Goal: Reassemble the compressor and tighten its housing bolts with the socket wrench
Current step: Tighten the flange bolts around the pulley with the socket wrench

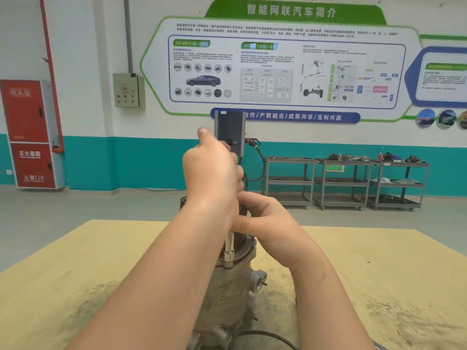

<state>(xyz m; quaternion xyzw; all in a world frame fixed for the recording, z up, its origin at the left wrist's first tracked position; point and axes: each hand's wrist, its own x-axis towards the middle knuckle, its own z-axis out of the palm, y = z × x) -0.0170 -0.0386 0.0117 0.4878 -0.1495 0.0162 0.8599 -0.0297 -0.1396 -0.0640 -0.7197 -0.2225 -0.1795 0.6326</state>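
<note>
A: Where does the job stand?

B: The grey cast-metal compressor body [227, 294] stands upright near the middle of the tan, stained board surface [379, 274], close to the near edge. Its housing looks joined up, so I judge the reassembly largely done and the bolt-tightening under way.

A: And the wrench?

B: The silver socket wrench extension with its socket [229, 251] stands nearly vertical, the socket seated on the top flange of the compressor, presumably over a bolt head, though the bolt itself is hidden.

A: The hands?

B: The left hand [211, 173] is raised above the compressor, fingers curled round the upper part of the tool, thumb sticking up. The right hand [267, 218] sits just to the right and lower, its fingers wrapped toward the shaft beside the left wrist; whether they actually pinch the shaft I cannot tell, since the left arm covers the contact.

A: What remains?

B: I cannot see how many bolts are already tight. Likely the rest of the ring needs doing in turn. A black cable [265, 335] lies at the near foot of the compressor.
</note>
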